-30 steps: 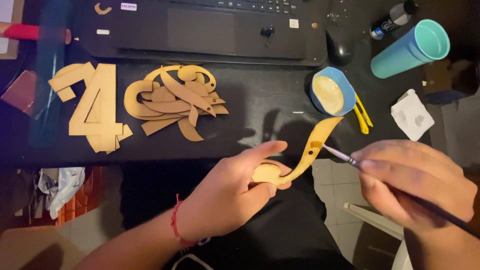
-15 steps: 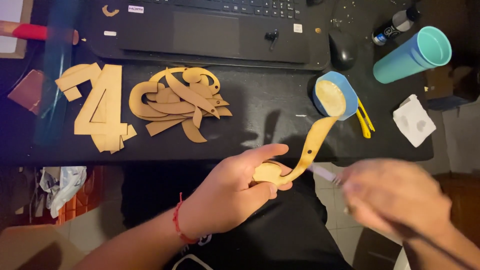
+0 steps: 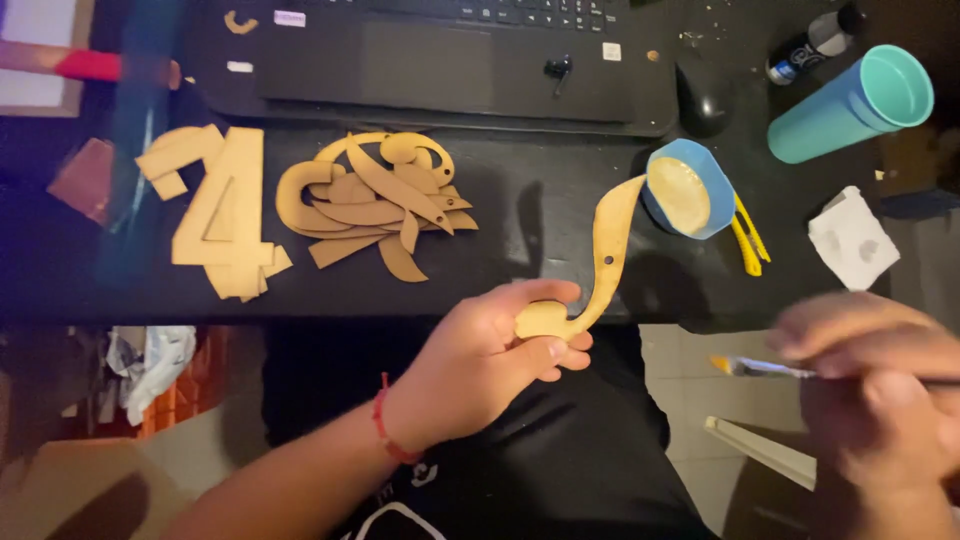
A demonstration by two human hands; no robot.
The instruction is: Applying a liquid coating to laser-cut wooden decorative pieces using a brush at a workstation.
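Note:
My left hand (image 3: 490, 355) grips the rounded lower end of a long curved tan wooden cut-out (image 3: 603, 250), which rises toward a blue bowl (image 3: 690, 190) of pale paint on the black desk. My right hand (image 3: 880, 390), blurred at the lower right, pinches a thin paintbrush (image 3: 765, 368) whose bristle tip points left, well apart from the cut-out. A red cord circles my left wrist.
A heap of curved wooden pieces (image 3: 375, 200) and a number-shaped cut-out (image 3: 220, 210) lie at left. A laptop (image 3: 450, 60), mouse (image 3: 703, 95), teal cup (image 3: 850, 105), small bottle (image 3: 812, 45), yellow tool (image 3: 745, 235) and white tissue (image 3: 852, 240) fill the desk.
My right hand has drawn the brush away from the cut-out, moving right and downward. My left hand keeps the piece roughly where it was.

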